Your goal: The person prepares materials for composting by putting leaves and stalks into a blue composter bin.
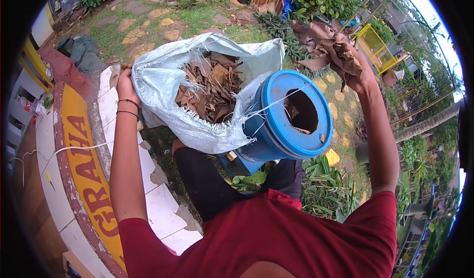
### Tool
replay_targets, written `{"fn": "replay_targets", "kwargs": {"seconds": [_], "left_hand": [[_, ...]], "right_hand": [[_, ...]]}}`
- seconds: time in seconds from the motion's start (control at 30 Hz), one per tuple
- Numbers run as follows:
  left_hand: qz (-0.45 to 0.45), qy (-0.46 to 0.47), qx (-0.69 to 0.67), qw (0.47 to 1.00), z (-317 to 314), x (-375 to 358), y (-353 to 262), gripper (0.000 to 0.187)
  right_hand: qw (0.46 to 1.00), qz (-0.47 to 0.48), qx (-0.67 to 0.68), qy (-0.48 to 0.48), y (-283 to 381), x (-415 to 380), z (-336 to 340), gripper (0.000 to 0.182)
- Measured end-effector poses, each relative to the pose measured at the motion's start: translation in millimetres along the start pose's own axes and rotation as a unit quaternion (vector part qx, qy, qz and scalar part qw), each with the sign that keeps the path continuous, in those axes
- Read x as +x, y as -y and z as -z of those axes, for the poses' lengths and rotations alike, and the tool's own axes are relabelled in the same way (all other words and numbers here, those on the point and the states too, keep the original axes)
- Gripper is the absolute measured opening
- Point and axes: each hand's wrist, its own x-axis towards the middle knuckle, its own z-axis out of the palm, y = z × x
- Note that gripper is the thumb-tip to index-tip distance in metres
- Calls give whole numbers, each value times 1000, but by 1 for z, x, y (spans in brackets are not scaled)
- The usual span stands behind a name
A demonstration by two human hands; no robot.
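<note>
A white woven sack [163, 100] stands open in front of me, with dry brown leaves [212, 88] inside. My left hand [127, 85] grips the sack's rim on its left side. Right of the sack is a blue drum [276, 115], tilted, with a round hole in its lid and a few brown bits visible inside. Loose white threads from the sack stretch across the lid. Raised beyond the drum at the upper right, my right hand [356, 69] is closed on a bunch of dry leaves [328, 43].
A tiled ledge [160, 199] with a yellow lettered band [91, 179] runs along the left. Stepping stones [133, 35] and grass lie ahead. A yellow rack [377, 48] and a leaning trunk [427, 126] are at the right, with green plants [331, 191] below the drum.
</note>
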Motion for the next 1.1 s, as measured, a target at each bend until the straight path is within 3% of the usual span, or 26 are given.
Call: {"fn": "replay_targets", "kwargs": {"seconds": [0.07, 0.1, 0.17, 0.2, 0.23, 0.27, 0.3, 0.37, 0.4, 0.47, 0.5, 0.57, 0.63, 0.67, 0.7, 0.77, 0.83, 0.87, 0.9, 0.97, 1.03, 1.07, 1.1], "left_hand": [[-2, -12, 36, 999, -6, -2, 1, 20], [-26, 0, 112, 993, -8, -2, 4, 21], [-48, 16, 190, 981, -24, -9, 4, 21], [-116, 64, 403, 906, -37, -16, 2, 20], [-179, 108, 593, 778, -57, -28, -3, 19], [-174, 151, 643, 730, -84, -47, -9, 16], [-173, 152, 645, 729, -103, -59, -11, 16], [-307, 224, 769, 514, -135, -80, -9, 15], [-307, 225, 770, 513, -149, -92, -8, 15], [-350, 235, 811, 406, -177, -117, -1, 19], [-352, 239, 810, 404, -188, -128, 9, 19], [-318, 329, 742, 490, -207, -155, 32, 25], [-163, 466, 679, 543, -222, -189, 57, 30], [-102, 518, 669, 523, -224, -201, 71, 33], [-73, 542, 670, 502, -219, -211, 88, 36], [-32, 556, 676, 483, -210, -226, 120, 43], [-110, 529, 721, 433, -203, -243, 133, 45], [-114, 530, 721, 431, -205, -253, 133, 45], [-115, 511, 728, 442, -207, -263, 131, 44], [-112, 487, 738, 453, -204, -276, 128, 44], [-91, 499, 683, 526, -196, -287, 127, 42], [-87, 501, 685, 522, -194, -290, 125, 42], [-87, 497, 679, 533, -192, -293, 124, 39]], "right_hand": [[997, 14, 60, 42, -9, -12, 22, 35], [997, -4, 71, -2, -17, -21, 28, 30], [999, -39, -19, 24, -42, -27, 45, 25], [997, -58, -47, 19, -55, -33, 51, 22], [994, -77, -76, 17, -68, -40, 52, 20], [993, -117, -21, 4, -83, -44, 61, 19], [989, -143, 9, -36, -79, -60, 37, 20], [981, -178, -56, 45, -117, -63, 62, 23], [976, -175, -105, 71, -130, -64, 59, 23], [956, -177, -187, 142, -149, -60, 47, 33], [947, -184, -196, 175, -153, -62, 44, 44], [939, -193, -251, 133, -153, -61, 31, 59], [919, -202, -302, 156, -153, -50, 27, 64], [892, -215, -355, 180, -152, -44, 29, 69], [845, -202, -464, 172, -174, -27, 42, 75], [763, -142, -569, 274, -185, -17, 47, 71], [578, -174, -763, 230, -209, -19, 38, 62], [496, -125, -824, 244, -223, -13, 37, 68], [488, -119, -815, 290, -263, 7, 57, 77], [548, -220, -715, 374, -248, 27, 44, 90], [619, -188, -701, 300, -186, 8, 21, 101], [611, -197, -699, 316, -172, 13, 21, 113], [643, -195, -663, 330, -182, 23, 37, 113]]}}
